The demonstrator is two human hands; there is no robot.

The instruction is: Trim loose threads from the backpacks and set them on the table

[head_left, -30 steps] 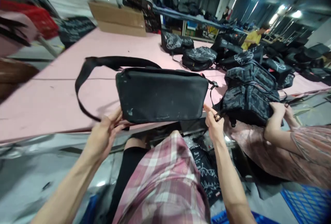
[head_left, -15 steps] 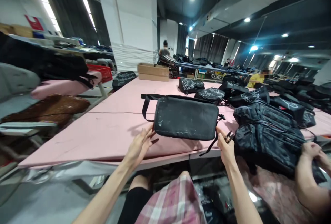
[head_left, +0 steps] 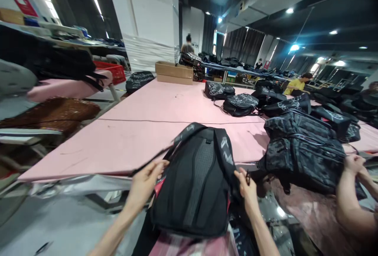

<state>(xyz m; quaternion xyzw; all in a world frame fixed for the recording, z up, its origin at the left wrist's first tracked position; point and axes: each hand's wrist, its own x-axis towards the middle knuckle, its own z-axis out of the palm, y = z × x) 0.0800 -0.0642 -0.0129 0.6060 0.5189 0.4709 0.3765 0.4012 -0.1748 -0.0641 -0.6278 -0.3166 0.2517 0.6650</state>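
A black backpack [head_left: 196, 185] lies back-side up, with its bottom on the person's lap and its top leaning on the near edge of the pink tabletop [head_left: 165, 110]. Its 2 padded straps [head_left: 223, 147] face up, so the back panel is easy to see. The left hand [head_left: 146, 181] has a closed grip on the bag's left edge and a thin black strap. The right hand [head_left: 248, 187] pinches the right edge; something small and dark may sit in its fingers, but it is too blurry to tell. Just to the right, a camo backpack [head_left: 304, 149] rests on the tabletop, held by another person's hands [head_left: 354, 165]. More black bags [head_left: 240, 104] and a cardboard box [head_left: 174, 73] sit farther back.
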